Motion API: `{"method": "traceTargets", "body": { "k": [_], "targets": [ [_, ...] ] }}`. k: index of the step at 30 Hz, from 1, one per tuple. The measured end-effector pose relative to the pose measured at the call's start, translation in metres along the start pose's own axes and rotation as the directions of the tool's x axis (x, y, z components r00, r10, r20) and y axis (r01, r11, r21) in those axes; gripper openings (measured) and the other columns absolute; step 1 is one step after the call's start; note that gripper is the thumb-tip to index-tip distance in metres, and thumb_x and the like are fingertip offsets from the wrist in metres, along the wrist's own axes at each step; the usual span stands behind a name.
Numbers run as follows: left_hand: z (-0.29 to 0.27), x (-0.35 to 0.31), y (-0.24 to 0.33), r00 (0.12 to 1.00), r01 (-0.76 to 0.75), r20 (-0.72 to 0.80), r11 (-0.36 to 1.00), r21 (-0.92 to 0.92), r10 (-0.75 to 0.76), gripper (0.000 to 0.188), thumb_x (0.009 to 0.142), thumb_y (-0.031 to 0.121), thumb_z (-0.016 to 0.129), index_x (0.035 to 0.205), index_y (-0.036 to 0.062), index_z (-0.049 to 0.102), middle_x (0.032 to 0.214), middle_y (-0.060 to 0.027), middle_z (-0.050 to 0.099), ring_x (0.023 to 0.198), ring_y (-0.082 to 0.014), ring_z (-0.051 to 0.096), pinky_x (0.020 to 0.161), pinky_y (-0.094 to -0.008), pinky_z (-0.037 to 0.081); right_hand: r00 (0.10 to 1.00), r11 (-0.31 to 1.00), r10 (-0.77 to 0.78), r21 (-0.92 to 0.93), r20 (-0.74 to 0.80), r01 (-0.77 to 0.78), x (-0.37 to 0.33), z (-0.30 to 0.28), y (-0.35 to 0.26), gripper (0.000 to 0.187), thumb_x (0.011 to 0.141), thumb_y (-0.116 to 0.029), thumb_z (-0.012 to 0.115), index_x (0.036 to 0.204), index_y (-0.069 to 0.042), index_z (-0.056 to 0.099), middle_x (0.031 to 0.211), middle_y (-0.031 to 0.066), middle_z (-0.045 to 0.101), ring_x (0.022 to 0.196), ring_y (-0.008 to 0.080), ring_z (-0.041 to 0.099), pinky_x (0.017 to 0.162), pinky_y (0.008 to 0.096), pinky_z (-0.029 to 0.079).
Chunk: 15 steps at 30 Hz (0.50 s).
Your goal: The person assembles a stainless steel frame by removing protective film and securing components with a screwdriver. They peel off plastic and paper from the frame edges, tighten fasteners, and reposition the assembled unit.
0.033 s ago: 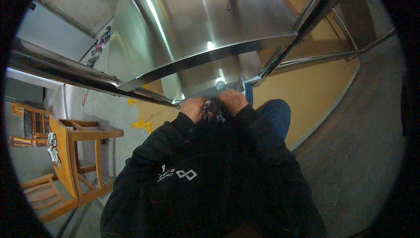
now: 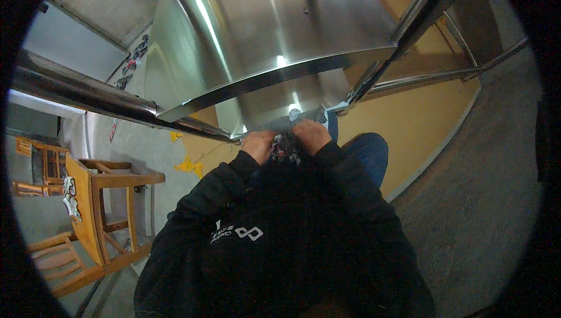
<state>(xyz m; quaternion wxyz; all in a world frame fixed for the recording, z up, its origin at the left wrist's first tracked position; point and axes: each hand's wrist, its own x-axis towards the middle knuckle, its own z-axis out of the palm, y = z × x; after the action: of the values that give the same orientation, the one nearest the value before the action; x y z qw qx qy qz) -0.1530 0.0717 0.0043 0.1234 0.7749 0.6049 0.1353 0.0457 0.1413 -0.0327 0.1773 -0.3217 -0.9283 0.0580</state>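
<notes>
My left hand [image 2: 258, 145] and my right hand [image 2: 313, 135] are side by side in front of my body. Their fingers are curled in, with the tips largely hidden. Between them is a wad of crumpled dark film [image 2: 285, 147] with grey and reddish bits, and both hands appear closed on it. Just beyond the hands lies the lower metal shelf [image 2: 273, 105] of a shiny steel table. A small pale crumpled scrap [image 2: 294, 114] is on its near edge, with a grey scrap [image 2: 320, 114] close to my right hand.
Above the shelf stretches the brushed steel tabletop [image 2: 245, 31], framed by tubular legs [image 2: 374, 81]. Brown cardboard [image 2: 421, 125] covers floor to the right. Wooden chairs [image 2: 96, 213] stand at left. Dark film scraps [image 2: 131, 64] and yellow pieces [image 2: 188, 166] lie on the floor.
The crumpled film between my hands has shifted slightly and shows more of its grey bits. My hands stay in nearly the same place.
</notes>
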Motion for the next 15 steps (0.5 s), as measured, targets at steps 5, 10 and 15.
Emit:
{"method": "traceTargets", "body": {
  "k": [5,10,15],
  "targets": [
    [0.012,-0.009,-0.006,0.996,-0.064,-0.063,0.995,-0.077,0.06,0.022,0.074,0.012,0.054,0.093,0.0093,0.065,0.084,-0.0152,0.063,0.081,-0.0355,0.059,0.069,-0.045,0.047,0.999,1.0,-0.016,0.011,0.038,0.016,-0.009,0.001,-0.004,0.015,0.075,-0.008,0.053,0.089,-0.009,0.057,0.096,0.0083,0.059,0.103,0.0281,0.055,0.079,0.0384,0.048],
    [0.009,-0.015,0.001,0.999,-0.045,-0.03,0.998,-0.053,0.043,0.024,0.074,0.013,0.055,0.095,0.0103,0.065,0.085,-0.0143,0.063,0.081,-0.0344,0.059,0.07,-0.0443,0.047,0.992,1.0,0.0,0.009,0.124,-0.002,-0.018,0.007,-0.005,0.015,0.074,-0.009,0.053,0.089,-0.008,0.058,0.099,0.0085,0.058,0.104,0.0293,0.054,0.079,0.0397,0.047],
    [0.014,-0.02,-0.003,0.998,-0.062,-0.01,0.996,-0.069,0.062,0.026,0.074,0.014,0.054,0.098,0.0105,0.064,0.089,-0.0154,0.062,0.084,-0.035,0.058,0.071,-0.0448,0.047,0.998,0.998,-0.066,0.012,0.015,0.066,-0.023,0.018,-0.006,0.012,0.073,-0.01,0.053,0.084,-0.008,0.057,0.092,0.0087,0.057,0.092,0.0283,0.056,0.074,0.0381,0.048]
  ]
}}
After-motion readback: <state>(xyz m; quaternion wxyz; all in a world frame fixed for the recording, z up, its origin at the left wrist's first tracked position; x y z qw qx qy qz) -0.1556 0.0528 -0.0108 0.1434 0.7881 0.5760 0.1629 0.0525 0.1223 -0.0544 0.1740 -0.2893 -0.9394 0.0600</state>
